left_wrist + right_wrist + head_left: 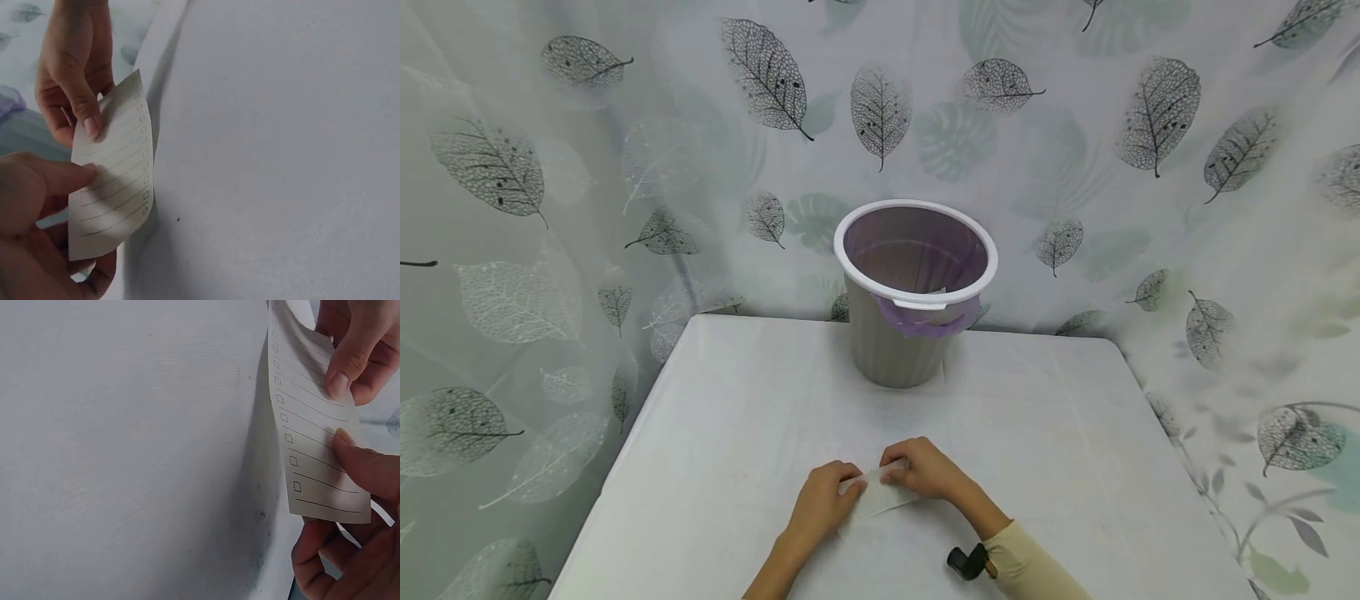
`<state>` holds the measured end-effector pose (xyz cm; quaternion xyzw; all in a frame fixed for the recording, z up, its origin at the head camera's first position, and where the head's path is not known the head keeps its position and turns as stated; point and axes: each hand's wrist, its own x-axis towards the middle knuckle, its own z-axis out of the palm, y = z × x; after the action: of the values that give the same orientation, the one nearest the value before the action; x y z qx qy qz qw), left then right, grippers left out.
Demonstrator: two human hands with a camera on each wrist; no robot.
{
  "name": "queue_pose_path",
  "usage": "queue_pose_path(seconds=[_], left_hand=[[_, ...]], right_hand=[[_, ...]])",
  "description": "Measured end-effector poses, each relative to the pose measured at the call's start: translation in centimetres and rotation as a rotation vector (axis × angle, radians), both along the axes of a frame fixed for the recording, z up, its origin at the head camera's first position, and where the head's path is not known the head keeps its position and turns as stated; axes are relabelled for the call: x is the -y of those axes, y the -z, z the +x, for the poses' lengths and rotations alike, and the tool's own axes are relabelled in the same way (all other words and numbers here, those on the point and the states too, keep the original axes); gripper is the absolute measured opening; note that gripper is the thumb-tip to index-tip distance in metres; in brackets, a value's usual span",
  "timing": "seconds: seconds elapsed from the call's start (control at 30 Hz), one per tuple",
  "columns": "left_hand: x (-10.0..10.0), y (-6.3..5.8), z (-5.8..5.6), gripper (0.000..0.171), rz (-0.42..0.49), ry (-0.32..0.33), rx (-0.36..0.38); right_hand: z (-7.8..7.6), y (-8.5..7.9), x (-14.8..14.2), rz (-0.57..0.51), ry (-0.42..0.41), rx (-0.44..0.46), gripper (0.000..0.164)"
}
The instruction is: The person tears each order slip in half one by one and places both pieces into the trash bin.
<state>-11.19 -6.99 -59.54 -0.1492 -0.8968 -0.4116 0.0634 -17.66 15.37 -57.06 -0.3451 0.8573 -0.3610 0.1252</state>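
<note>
A small sheet of checklist paper (pixel 880 497), with lines and a column of small boxes, is held low over the front part of the table. My left hand (pixel 822 506) pinches one end between thumb and fingers. At the other end my right hand (pixel 927 472) grips it the same way. In the left wrist view the paper (pixel 115 169) bends slightly, with the left thumb pressing on its printed face. The right wrist view shows the paper's (pixel 319 450) boxes along one long edge, both thumbs lying on the lined side and the other fingers mostly hidden behind.
A grey waste bin (pixel 891 350) with a white rim and a purple liner stands at the back of the white-covered table (pixel 737 417). Behind it hangs a leaf-patterned curtain (pixel 917 125). A black device (pixel 967 562) sits at the right wrist, by the beige sleeve.
</note>
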Motion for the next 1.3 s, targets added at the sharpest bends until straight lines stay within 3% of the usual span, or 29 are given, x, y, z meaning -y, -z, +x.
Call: queue_pose_path(seconds=[0.2, 0.6, 0.87, 1.1, 1.3], left_hand=[[0.4, -0.9, -0.5, 0.006, 0.081, 0.013, -0.006], [0.8, -4.1, -2.7, 0.006, 0.074, 0.028, -0.053], [0.8, -6.3, -3.5, 0.005, 0.042, 0.054, -0.112], [0.5, -7.3, -3.6, 0.005, 0.014, 0.088, -0.149], [0.4, -7.7, -3.7, 0.004, 0.016, 0.108, -0.18]], right_hand=[[-0.1, -0.6, 0.1, -0.099, 0.022, -0.032, 0.004], [-1.1, -3.9, 0.4, -0.155, 0.101, -0.114, 0.007], [-1.9, -5.4, 0.7, -0.231, 0.056, -0.216, 0.006], [-2.0, -6.4, 1.1, -0.25, -0.003, -0.279, 0.007], [-1.7, -6.7, 1.3, -0.231, -0.003, -0.304, 0.006]])
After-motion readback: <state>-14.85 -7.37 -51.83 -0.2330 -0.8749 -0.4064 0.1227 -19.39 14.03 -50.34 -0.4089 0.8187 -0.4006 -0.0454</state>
